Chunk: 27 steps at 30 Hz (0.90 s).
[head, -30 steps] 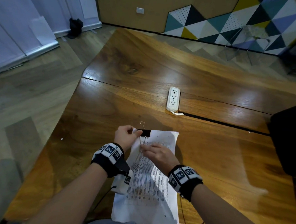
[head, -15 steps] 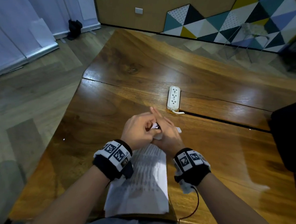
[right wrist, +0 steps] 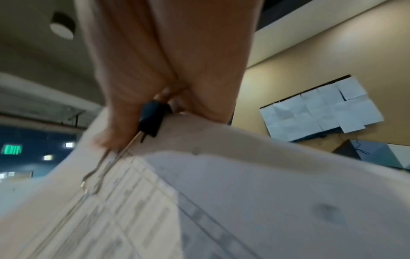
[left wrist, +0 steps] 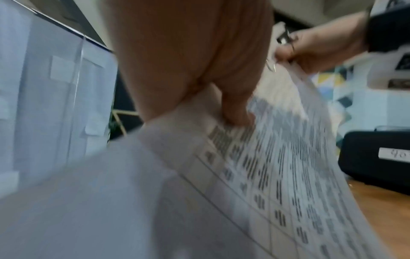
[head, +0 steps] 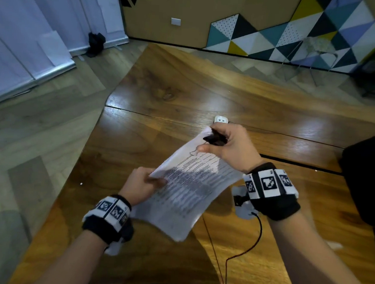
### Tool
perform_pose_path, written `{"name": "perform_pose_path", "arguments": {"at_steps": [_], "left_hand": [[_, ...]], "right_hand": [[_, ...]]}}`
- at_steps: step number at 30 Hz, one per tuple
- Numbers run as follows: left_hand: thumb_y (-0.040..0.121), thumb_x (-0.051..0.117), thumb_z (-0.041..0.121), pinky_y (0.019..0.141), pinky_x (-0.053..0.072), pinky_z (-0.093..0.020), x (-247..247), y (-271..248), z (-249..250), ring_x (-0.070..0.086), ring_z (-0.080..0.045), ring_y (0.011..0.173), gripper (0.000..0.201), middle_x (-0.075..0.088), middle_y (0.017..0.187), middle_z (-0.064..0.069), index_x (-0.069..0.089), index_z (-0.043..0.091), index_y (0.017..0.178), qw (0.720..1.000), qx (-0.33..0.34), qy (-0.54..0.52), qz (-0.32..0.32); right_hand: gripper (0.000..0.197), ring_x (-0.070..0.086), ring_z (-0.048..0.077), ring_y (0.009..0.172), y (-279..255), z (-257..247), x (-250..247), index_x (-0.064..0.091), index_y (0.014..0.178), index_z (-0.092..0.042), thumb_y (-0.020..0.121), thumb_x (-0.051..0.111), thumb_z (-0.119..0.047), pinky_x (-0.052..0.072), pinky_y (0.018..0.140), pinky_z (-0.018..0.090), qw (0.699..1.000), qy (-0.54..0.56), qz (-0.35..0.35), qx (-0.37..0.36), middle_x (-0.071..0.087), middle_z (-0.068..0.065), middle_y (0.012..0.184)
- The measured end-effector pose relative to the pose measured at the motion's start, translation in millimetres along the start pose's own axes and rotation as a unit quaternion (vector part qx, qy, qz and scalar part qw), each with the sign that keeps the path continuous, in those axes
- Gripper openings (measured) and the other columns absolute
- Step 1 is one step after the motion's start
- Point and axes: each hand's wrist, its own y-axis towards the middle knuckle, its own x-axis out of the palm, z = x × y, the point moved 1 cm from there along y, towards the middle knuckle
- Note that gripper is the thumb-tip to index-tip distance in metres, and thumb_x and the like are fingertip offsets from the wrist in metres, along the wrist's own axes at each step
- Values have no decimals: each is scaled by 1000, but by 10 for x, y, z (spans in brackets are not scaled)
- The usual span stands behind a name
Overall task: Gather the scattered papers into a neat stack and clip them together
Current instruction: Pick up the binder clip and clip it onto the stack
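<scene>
A stack of printed white papers [head: 190,186] is lifted off the wooden table [head: 163,91] and tilted, its top end far right. A black binder clip [head: 214,139] with wire handles sits on that top edge. My right hand [head: 228,144] grips the clip and the paper edge there; the clip [right wrist: 152,121] and its wire handle show under the thumb in the right wrist view. My left hand [head: 143,185] pinches the stack's left edge lower down, thumb on the printed side, and the left wrist view has the papers [left wrist: 277,175] close up.
A white power strip [head: 221,120] lies on the table just beyond my right hand. A black case [head: 365,181] with a white label stands at the right edge. A thin cable [head: 243,252] runs from my right wristband over the near table edge.
The stack lay flat on the table with both hands at the clip. It has since been lifted and turned, my right hand carrying the clipped end up and right, my left hand shifting down its left edge.
</scene>
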Motion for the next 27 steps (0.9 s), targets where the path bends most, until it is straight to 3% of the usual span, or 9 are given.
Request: {"name": "perform_pose_path", "arguments": {"at_steps": [3,6,8,11,14,17,20,23,27], "left_hand": [[78,70,25,61,49,-31,-35,-62,-128,58,-12,58,18,63,60,-1,68,14,64,994,-71,-60,59],[82,68,10,57,52,-23,-130,-19,-14,62,-10,62,14,64,68,-2,65,10,69,972,-119,-184,87],[82,69,11,67,58,-33,-204,104,67,65,-19,72,4,68,79,-5,65,10,81,953,-143,-252,92],[77,75,15,82,56,-43,-310,382,131,67,-28,83,25,70,90,-13,67,2,96,947,-153,-265,96],[71,80,24,81,55,-37,-387,666,167,66,-26,87,39,68,88,-7,65,3,101,962,-171,-206,49],[82,70,27,73,52,-32,-294,810,59,64,-27,85,36,63,91,-10,61,1,106,965,-246,-89,-21],[91,57,18,45,51,-26,-103,788,-174,62,-22,51,32,61,75,-15,58,-9,108,941,-325,-81,-44],[87,61,20,62,51,-34,0,772,-424,58,-26,64,29,62,74,-15,67,-8,91,947,-318,-46,-3],[81,64,12,84,58,-44,103,813,-685,69,-30,71,16,65,62,-9,69,-4,81,942,-323,-81,27]], "right_hand": [[71,47,9,124,-87,253,75,46,131,-24,70,81,-30,39,105,29,989,-57,115,75,53,-6,133],[108,30,24,139,-308,706,253,17,148,-17,65,83,-39,30,112,42,952,-40,169,254,29,9,152],[110,43,27,131,-509,938,448,20,147,-12,63,81,-49,43,102,39,925,60,63,370,39,13,147],[78,71,14,80,-705,1069,818,49,128,-1,69,78,-44,55,62,23,888,234,-119,377,68,10,109],[35,65,12,59,-625,1133,1073,47,128,-1,96,50,-13,50,47,18,873,289,-53,389,64,8,97],[35,55,17,64,-494,1248,1203,39,135,-3,100,34,-5,50,44,19,823,340,40,452,56,11,100],[38,56,21,75,-406,1386,1247,38,136,0,99,32,2,56,54,23,801,355,82,476,54,10,99],[39,59,25,78,-389,1476,1278,39,135,6,96,35,7,58,53,24,786,354,85,499,53,19,118],[36,63,24,73,-450,1535,1235,42,130,10,94,40,9,59,53,26,796,290,72,526,56,25,116]]}}
